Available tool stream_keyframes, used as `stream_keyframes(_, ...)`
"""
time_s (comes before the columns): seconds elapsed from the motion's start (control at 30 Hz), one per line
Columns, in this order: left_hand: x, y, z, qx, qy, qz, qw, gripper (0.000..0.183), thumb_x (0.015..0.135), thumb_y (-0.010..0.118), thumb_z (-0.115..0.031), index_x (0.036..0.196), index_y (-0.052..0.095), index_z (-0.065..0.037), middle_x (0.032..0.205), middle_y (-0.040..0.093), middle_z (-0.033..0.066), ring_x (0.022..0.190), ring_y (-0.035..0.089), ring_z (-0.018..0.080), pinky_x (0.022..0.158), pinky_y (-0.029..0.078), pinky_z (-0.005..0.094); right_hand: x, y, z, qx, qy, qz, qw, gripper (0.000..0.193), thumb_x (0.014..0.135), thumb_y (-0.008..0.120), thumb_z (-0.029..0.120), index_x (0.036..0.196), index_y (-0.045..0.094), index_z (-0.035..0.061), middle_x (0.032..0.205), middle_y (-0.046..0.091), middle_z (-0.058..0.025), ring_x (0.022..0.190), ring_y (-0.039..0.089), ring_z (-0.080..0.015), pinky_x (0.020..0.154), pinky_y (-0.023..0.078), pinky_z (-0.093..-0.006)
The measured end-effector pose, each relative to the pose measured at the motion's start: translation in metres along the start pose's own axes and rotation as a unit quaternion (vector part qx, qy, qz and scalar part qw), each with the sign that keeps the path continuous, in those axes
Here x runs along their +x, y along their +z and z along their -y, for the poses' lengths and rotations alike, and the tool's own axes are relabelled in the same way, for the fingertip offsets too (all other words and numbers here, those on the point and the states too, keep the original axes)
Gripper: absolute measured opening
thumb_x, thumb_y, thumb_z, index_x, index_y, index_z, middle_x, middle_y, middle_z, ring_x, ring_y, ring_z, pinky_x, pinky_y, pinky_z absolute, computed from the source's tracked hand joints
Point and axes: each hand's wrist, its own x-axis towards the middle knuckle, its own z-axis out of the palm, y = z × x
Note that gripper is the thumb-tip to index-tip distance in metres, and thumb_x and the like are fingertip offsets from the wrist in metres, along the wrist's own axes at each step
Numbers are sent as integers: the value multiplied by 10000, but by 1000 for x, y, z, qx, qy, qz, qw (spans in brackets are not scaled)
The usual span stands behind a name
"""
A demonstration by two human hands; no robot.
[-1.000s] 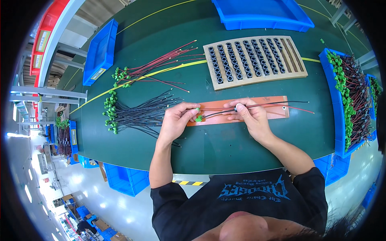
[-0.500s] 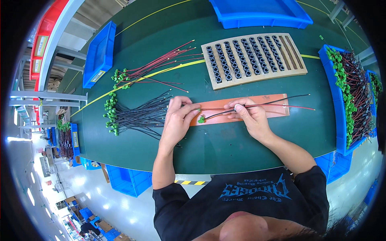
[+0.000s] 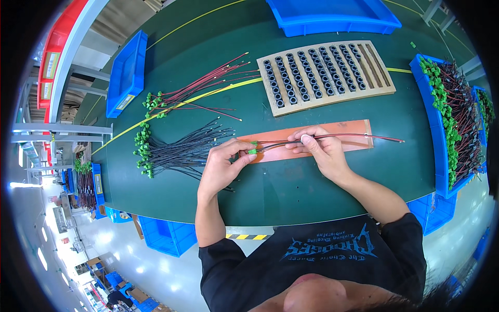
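My left hand [image 3: 221, 166] pinches green connectors [image 3: 253, 151] at the ends of a red wire and a black wire, above the left end of an orange board [image 3: 345, 128]. Further along the pair, my right hand [image 3: 325, 155] has its thumb and fingers closed on both wires. The red wire [image 3: 382, 137] runs out to the right past the board, with the black one lying close along it. Left of my left hand is a fanned pile of black wires [image 3: 179, 148] with green connectors. Behind that lie loose red wires [image 3: 208, 79] with similar connectors.
A wooden rack [image 3: 332, 101] holding rows of black rings [image 3: 314, 73] stands beyond the board. Blue trays [image 3: 338, 26] sit at the far side and far left. At right, a blue bin [image 3: 435, 151] is full of wires with green connectors. Blue crates [image 3: 166, 236] stand below the table edge.
The black wire's connector, lying apart on the board before, is now in my left hand beside the other connector. The wires' free ends, crossed and spread before, now run together.
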Motion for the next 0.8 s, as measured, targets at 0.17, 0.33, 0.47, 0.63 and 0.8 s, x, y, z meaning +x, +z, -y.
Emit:
stream_keyframes(0.17, -5, 6, 14, -159, -98, -26, 982, 208, 880, 794, -19, 1085, 772, -3, 947, 761, 48, 807, 669, 101, 733, 554, 277, 0, -1, 0, -1, -5, 3, 1000, 250, 1113, 520, 219, 1211, 603, 5, 1206, 695, -129, 1088, 724, -218, 922, 585, -329)
stream_keyframes(0.33, -2, 8, 11, -215, -137, -42, 966, 248, 871, 793, 9, 1118, 776, -5, 953, 755, 41, 836, 668, 110, 759, 554, 267, 0, -1, 1, -5, -12, 2, 1000, 251, 1112, 521, 217, 1212, 601, 1, 1204, 695, -129, 1077, 719, -206, 905, 589, -317)
stream_keyframes(0.47, -4, 6, 19, -156, -77, -31, 984, 238, 866, 805, -13, 1103, 783, -1, 957, 756, 42, 848, 673, 108, 754, 553, 262, 0, 1, 1, -12, -18, 5, 1000, 250, 1109, 527, 211, 1212, 605, -3, 1195, 697, -126, 1058, 716, -195, 887, 595, -309)
stream_keyframes(0.63, -3, 9, 13, -127, -113, -23, 985, 184, 913, 772, -36, 1090, 779, 12, 973, 775, 69, 851, 694, 117, 709, 540, 252, 0, 0, 1, -14, -22, 5, 1000, 245, 1107, 530, 202, 1201, 612, -9, 1183, 701, -124, 1044, 715, -190, 876, 599, -307)
stream_keyframes(0.8, -3, 4, 9, -275, -134, -1, 952, 185, 942, 727, -1, 1123, 742, 32, 966, 772, 115, 847, 725, 142, 708, 565, 262, 0, -1, 0, -17, -21, 10, 1000, 240, 1111, 516, 193, 1206, 605, -9, 1204, 688, -137, 1057, 712, -202, 879, 600, -319)
